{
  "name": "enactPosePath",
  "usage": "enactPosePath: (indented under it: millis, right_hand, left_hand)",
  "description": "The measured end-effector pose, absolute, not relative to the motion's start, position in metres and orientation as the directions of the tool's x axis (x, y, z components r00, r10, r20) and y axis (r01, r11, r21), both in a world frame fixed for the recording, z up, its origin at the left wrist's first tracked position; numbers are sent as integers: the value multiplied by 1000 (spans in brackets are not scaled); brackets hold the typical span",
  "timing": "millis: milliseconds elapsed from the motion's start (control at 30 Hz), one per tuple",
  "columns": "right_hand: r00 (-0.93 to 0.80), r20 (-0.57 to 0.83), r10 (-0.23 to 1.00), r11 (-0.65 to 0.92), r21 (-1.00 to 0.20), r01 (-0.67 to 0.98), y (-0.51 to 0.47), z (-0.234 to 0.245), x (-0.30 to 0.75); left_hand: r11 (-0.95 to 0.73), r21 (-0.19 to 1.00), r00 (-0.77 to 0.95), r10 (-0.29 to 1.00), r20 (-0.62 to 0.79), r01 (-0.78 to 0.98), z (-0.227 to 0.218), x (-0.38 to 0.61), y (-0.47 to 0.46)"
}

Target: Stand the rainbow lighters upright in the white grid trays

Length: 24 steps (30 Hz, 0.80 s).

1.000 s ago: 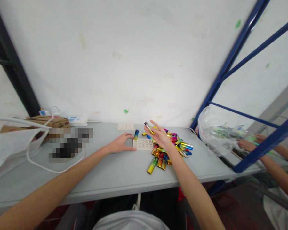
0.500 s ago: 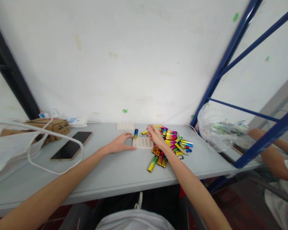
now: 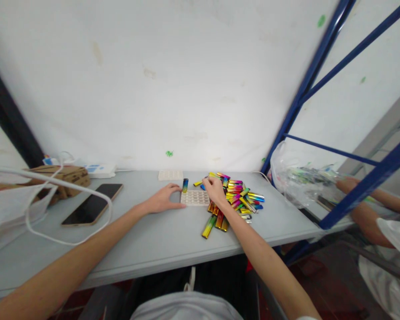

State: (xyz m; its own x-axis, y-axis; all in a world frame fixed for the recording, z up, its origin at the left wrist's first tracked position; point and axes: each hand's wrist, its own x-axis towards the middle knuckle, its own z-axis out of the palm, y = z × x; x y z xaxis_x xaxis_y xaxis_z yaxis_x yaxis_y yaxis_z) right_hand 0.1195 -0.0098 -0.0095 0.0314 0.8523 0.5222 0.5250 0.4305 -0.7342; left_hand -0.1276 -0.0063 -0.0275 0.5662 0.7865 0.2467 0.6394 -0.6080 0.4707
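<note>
A white tray with a grid of holes (image 3: 195, 198) lies flat on the grey table (image 3: 153, 244). One blue-and-yellow lighter (image 3: 185, 185) stands upright at its far left corner. My left hand (image 3: 162, 200) rests flat on the table with fingertips against the tray's left edge. My right hand (image 3: 214, 190) hovers at the tray's right edge, fingers curled closed; what they hold I cannot make out. Just to the right lies a pile of several shiny multicoloured lighters (image 3: 236, 198).
A second white tray (image 3: 170, 175) lies by the wall. A phone (image 3: 92, 203), a cardboard box (image 3: 62, 178), a power strip (image 3: 98, 168) and a white cord (image 3: 46, 209) sit at left. A plastic bag (image 3: 296, 180) and another person's arms (image 3: 370, 200) are behind the blue frame (image 3: 303, 93) at right.
My right hand went from raised and spread with a lighter at its fingertips down to the tray's right edge with fingers curled. My left hand stayed put. The view shifted slightly.
</note>
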Motion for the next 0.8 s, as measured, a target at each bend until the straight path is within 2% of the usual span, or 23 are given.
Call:
enactPosePath:
  millis: [333, 467, 633, 700, 800]
  right_hand:
    - [25, 522, 852, 423, -717, 554, -9, -7, 122]
    - [-7, 562, 827, 465, -676, 572, -11, -4, 123]
    - [-162, 568, 807, 552, -628, 549, -14, -5, 122]
    - [-253, 579, 775, 608, -575, 547, -13, -7, 121]
    - [-338, 600, 725, 648, -428, 630, -12, -12, 121]
  left_hand:
    - [-623, 474, 576, 774, 261, 623, -29, -129, -6]
    - [-619, 481, 578, 776, 252, 621, -28, -128, -7]
    - [-629, 487, 580, 768, 271, 606, -26, -128, -9]
    - [-628, 488, 578, 770, 272, 606, -26, -128, -10]
    - [-621, 489, 576, 774, 263, 612, -25, -127, -11]
